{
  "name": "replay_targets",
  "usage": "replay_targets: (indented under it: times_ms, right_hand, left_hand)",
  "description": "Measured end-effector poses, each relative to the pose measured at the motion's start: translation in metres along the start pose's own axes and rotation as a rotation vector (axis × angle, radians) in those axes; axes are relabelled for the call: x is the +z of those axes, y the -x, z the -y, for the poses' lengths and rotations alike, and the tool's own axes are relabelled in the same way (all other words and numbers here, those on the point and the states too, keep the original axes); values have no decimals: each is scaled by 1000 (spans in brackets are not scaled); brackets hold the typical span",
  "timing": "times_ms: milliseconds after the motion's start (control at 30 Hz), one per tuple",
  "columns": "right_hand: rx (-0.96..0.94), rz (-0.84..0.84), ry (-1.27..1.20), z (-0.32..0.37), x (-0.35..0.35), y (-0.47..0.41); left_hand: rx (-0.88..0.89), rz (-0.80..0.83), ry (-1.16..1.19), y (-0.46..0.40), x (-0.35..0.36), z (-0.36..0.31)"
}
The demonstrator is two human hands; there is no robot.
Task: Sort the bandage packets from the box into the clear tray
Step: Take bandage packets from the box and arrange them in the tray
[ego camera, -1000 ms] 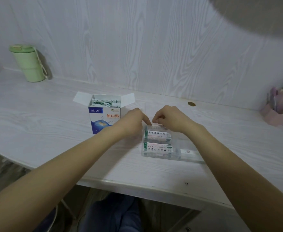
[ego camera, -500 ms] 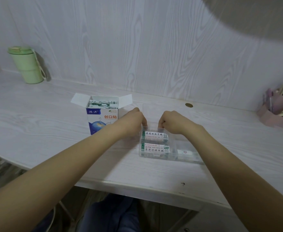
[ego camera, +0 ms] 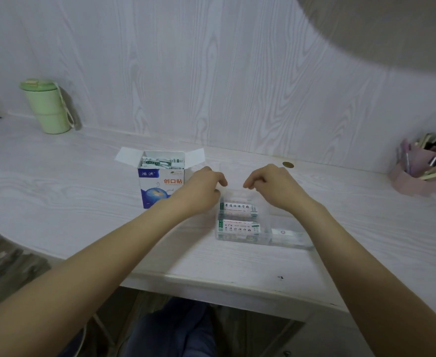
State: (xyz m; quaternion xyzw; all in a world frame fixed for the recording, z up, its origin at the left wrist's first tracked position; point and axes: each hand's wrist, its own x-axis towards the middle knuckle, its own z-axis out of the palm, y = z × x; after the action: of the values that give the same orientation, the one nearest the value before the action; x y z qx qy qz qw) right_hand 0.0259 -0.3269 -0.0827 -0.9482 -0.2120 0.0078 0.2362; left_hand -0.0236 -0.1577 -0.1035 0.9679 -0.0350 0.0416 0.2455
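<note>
Our left hand [ego camera: 203, 188] and right hand [ego camera: 271, 186] hover over the tray's [ego camera: 244, 237] far edge, fingers loosely curled, grasping nothing we can make out. Two packets [ego camera: 238, 208] lie in the tray; more wait in the box [ego camera: 161, 180] just left. We should square each packet flat in its row before reaching again. Since a second ago, our hands have drawn apart.

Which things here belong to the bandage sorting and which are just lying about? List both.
Part of the job: bandage box, open, packets inside; clear tray; bandage packets in the tray; left hand; right hand.

Just lying about: green cup; pink pen holder; coin.
</note>
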Motion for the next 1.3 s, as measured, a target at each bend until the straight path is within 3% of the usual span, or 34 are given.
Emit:
replay_targets:
  times_ms: [200, 333, 500, 700, 1133, 1300]
  right_hand:
    - [-87, -201, -94, 33, -7, 11]
    - [-201, -231, -156, 67, -1, 4]
    - [-311, -163, -130, 106, 18, -18]
    - [-329, -35, -66, 141, 39, -48]
    - [-268, 79, 149, 165, 57, -65]
    - [-252, 60, 32, 164, 51, -62]
  left_hand:
    - [17, -293, 205, 32, -39, 6]
    - [-29, -439, 168, 39, -68, 34]
    - [-92, -398, 44, 37, -92, 82]
    - [-88, -128, 90, 33, -108, 114]
    - [-53, -127, 208, 32, -102, 133]
    - [-59, -114, 228, 29, -99, 134]
